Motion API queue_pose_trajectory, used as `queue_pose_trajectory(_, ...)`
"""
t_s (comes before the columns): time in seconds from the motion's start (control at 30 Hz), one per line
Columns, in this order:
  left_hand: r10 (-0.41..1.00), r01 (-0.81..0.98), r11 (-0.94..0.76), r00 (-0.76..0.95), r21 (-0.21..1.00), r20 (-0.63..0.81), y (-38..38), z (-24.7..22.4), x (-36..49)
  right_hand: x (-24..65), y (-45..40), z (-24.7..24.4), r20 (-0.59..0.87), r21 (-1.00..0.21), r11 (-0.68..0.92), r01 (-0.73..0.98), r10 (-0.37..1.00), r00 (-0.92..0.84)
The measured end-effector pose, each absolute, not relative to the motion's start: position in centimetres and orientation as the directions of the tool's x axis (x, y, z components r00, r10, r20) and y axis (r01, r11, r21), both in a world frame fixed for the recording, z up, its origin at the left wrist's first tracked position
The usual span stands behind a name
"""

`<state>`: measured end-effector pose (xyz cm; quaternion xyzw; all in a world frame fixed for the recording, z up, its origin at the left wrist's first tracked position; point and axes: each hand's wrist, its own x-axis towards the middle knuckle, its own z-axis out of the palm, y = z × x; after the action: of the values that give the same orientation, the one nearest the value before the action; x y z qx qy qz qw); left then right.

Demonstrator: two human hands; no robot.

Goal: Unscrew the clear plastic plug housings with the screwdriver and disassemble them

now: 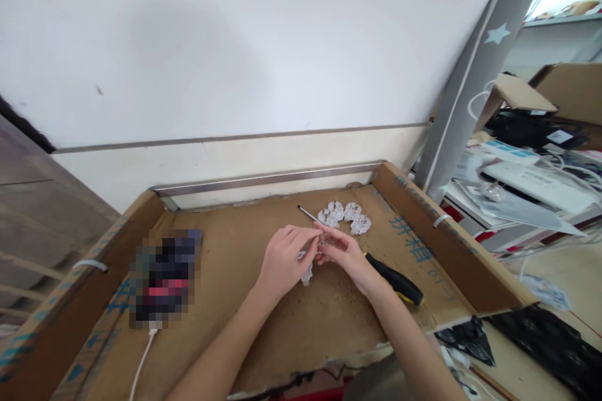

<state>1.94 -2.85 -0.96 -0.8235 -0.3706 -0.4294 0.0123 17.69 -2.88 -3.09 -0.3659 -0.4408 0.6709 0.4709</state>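
Observation:
My left hand (288,258) and my right hand (347,255) meet over the middle of a cardboard-lined tray, fingertips pressed together around a small clear plastic part (322,242), mostly hidden by the fingers. Another clear piece (306,273) shows just below my left fingers. Several clear round plastic parts with metal pins (335,209) lie behind my right hand. A screwdriver with a black and yellow handle (399,282) lies to the right, under my right hand; a thin metal shaft (310,214) with a dark tip shows beyond the fingers.
A blurred-out phone-like device (169,282) with a white cable (141,360) lies on the left. Cardboard walls (437,238) edge the tray, and a metal rail (273,179) runs along its back. On the right, a cluttered surface holds papers, cables and a cardboard box (571,94).

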Motion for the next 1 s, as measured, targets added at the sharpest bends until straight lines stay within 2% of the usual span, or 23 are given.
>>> queue_pose_trajectory(0.2,0.605,0.627,-0.722,0.367,0.292,0.707,-2.7,-0.8,1.6,17.8,-2.8,-3.1,-0.109,-0.929,-0.194,-0.314,0.957,-0.267)
queue_pose_trajectory(0.47,0.592,0.636,-0.738,0.449,0.226,0.669,-2.8,-0.7,1.8,17.8,-3.1,-2.6,-0.111,-0.920,-0.209,-0.332,0.951,-0.289)
queue_pose_trajectory(0.57,0.625,0.628,-0.725,0.430,0.281,0.652,-2.8,-0.7,1.9,17.8,-3.1,-2.6,-0.114,-0.910,-0.213,-0.356,0.954,-0.279)
queue_pose_trajectory(0.7,0.757,0.694,-0.569,0.233,0.440,0.611,-2.7,-0.9,1.8,17.8,-3.2,-2.5,-0.121,-0.894,-0.227,-0.385,0.952,-0.280)
queue_pose_trajectory(0.77,0.803,0.690,-0.525,0.208,0.498,0.559,-2.6,-1.1,1.6,17.9,-3.4,-2.2,-0.124,-0.885,-0.241,-0.399,0.947,-0.297)
queue_pose_trajectory(0.87,0.818,0.652,-0.531,0.227,0.541,0.529,-2.5,-1.4,1.5,18.1,-3.5,-1.8,-0.123,-0.860,-0.269,-0.433,0.934,-0.336)
queue_pose_trajectory(1.0,0.773,0.612,-0.589,0.236,0.528,0.588,-2.7,-1.3,1.7,18.3,-3.2,-1.9,-0.126,-0.822,-0.328,-0.467,0.902,-0.412)
